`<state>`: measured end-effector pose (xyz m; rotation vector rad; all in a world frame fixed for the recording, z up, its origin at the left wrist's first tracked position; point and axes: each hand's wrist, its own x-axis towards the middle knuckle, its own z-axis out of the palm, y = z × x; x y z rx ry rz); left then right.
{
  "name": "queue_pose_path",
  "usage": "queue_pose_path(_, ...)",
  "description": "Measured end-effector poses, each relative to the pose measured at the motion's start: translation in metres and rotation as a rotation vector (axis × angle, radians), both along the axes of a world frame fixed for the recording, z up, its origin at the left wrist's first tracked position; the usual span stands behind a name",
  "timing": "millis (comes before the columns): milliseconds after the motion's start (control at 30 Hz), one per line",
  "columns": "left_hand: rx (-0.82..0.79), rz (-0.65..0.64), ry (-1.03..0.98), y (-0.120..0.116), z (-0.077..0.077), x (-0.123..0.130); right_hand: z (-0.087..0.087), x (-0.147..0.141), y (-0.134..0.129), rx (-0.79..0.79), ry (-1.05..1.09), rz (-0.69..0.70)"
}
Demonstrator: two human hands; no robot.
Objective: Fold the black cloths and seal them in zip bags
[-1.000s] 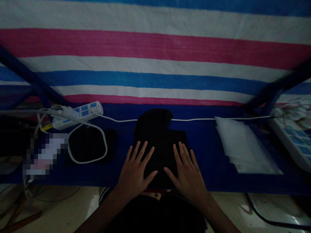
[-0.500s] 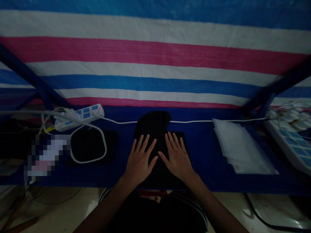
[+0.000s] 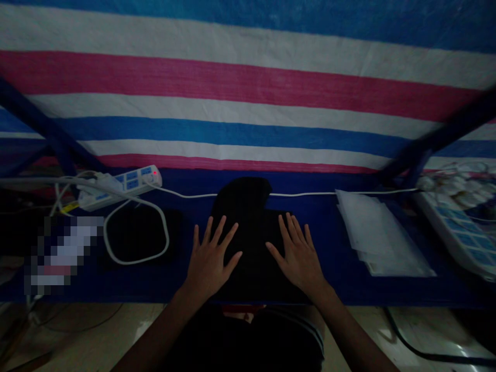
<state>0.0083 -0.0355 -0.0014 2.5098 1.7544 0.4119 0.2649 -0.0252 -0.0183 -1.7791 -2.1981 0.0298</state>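
A folded black cloth garment (image 3: 244, 227) lies flat in the middle of the blue tabletop (image 3: 341, 289), its rounded upper part narrowing towards the far side. My left hand (image 3: 211, 258) rests palm down over its left side with the fingers spread. My right hand (image 3: 296, 256) lies the same way on its right side. Neither hand grips anything. The cloth's lower edge is hidden in shadow near my body.
A white power strip (image 3: 120, 188) with a thin white cable sits at the far left. Nearby are a black pad (image 3: 135, 235) ringed by white cable and a pixelated blurred patch (image 3: 64, 253). A stack of translucent sheets (image 3: 377, 232) and another power strip (image 3: 457, 227) lie right.
My hands have slid apart across the cloth, the left going left and the right going right. The view has also shifted slightly.
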Motion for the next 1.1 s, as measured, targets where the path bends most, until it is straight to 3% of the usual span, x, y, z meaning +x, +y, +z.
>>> queue_pose_path(367,-0.035,-0.087,0.014,0.008,0.003,-0.039,0.000,0.026,0.007,-0.018,0.004,0.045)
queue_pose_path(633,-0.018,-0.058,0.019,0.006,0.001,-0.038,-0.001,0.034,0.004,0.032,0.315,-0.076)
queue_pose_path(867,-0.033,-0.058,0.014,0.007,0.002,-0.038,-0.013,0.037,0.007,0.053,0.218,-0.063)
queue_pose_path(1100,-0.031,-0.056,0.002,0.007,0.002,-0.039,-0.014,0.040,0.007,0.047,0.234,-0.061)
